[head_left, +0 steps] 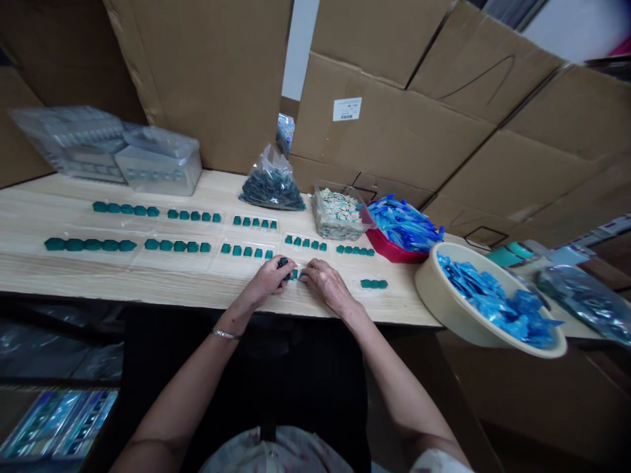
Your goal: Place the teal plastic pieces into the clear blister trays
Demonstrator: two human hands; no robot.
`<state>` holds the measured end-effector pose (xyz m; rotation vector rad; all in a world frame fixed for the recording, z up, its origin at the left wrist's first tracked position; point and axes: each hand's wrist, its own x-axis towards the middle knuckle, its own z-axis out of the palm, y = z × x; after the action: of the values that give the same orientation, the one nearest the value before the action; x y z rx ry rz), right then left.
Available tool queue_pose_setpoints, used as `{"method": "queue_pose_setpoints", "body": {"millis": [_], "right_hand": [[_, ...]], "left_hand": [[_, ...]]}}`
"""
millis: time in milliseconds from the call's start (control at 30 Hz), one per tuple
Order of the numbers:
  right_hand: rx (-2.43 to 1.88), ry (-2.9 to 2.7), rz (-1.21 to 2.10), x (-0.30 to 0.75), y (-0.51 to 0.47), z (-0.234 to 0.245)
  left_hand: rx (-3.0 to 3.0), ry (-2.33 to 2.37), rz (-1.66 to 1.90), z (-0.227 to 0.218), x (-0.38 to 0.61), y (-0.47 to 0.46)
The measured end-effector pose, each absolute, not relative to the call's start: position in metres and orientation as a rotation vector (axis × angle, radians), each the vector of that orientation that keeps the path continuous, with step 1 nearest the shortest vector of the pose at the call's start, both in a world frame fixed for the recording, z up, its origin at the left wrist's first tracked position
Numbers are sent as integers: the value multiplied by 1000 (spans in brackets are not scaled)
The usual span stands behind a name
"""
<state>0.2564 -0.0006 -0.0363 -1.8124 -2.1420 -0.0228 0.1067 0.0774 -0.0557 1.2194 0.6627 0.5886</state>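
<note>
My left hand [269, 281], with a bangle on its wrist, is closed around a few small dark green pieces [282, 262]. My right hand [324, 282] is beside it, thumb and fingertips pinched low over the table at a short row of green pieces [294, 274]. What lies between those fingertips is mostly hidden. Similar faceted green pieces stand in rows in clear shallow trays, such as the row [248, 251] left of my hands and the row [305, 243] behind them. Another short row [373, 284] lies to the right.
Behind the rows stand a clear bag of dark pieces [273, 187], a clear tub of small pale chips [340, 213] and a red basin of blue slips [401, 226]. A cream basin [428, 289] holds blue packets at the right edge. Clear plastic boxes [160, 167] stand back left.
</note>
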Motion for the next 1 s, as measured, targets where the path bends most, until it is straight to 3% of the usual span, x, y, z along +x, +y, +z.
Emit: {"method": "queue_pose_setpoints", "body": {"millis": [733,1000], "right_hand": [[-1600,-1922,99,257,-13,-30],[-1510,-1720,191,232,5,-6]], "left_hand": [[981,439,627,-45,100,74],[1233,653,688,-46,113,62]]}}
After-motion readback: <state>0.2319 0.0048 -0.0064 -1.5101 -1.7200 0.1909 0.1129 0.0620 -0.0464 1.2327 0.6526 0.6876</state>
